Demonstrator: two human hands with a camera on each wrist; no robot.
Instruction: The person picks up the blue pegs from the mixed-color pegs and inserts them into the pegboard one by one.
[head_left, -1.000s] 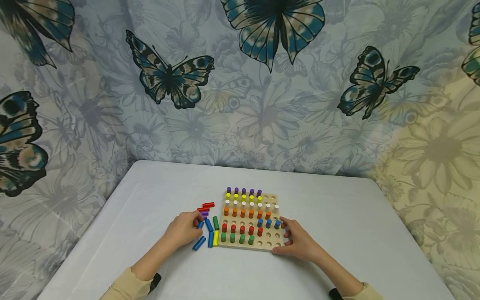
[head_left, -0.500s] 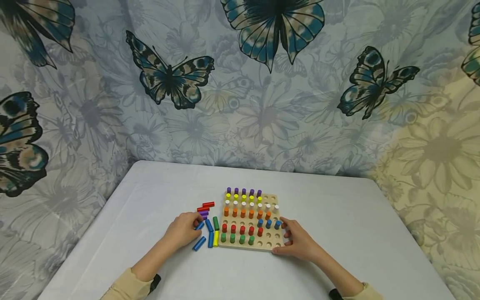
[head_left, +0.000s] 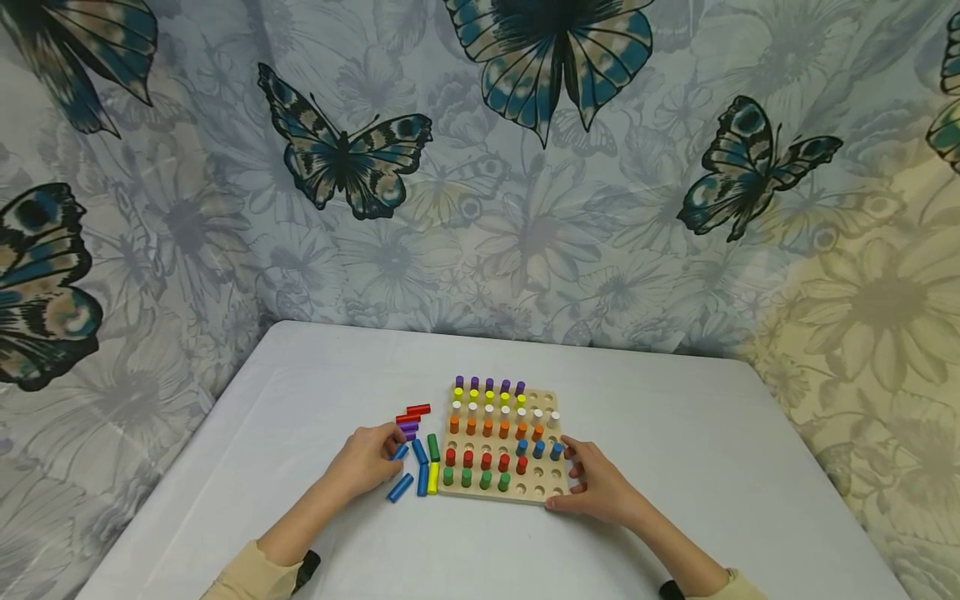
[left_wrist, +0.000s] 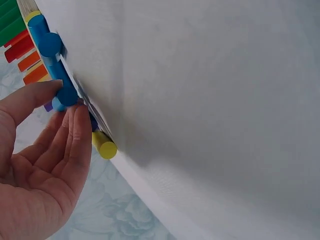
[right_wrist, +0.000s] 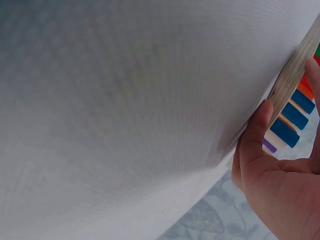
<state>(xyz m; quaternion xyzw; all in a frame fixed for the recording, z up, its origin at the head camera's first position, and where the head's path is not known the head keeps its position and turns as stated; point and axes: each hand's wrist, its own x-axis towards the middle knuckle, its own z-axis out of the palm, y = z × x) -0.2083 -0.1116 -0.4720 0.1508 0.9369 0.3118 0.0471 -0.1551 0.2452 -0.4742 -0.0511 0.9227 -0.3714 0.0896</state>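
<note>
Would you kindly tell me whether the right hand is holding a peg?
No, the right hand has its thumb and fingers against the edge of the wooden board, with no peg between them.

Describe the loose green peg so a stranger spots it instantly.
On the table sits a board. Beside its left edge, the green peg lies just beyond a yellow peg; it is the only green one seen lying loose.

The pegboard [right_wrist: 291, 77] looks like grained wood, its pegs [head_left: 487, 427] smooth, the tablecloth [head_left: 660, 425] matt.
</note>
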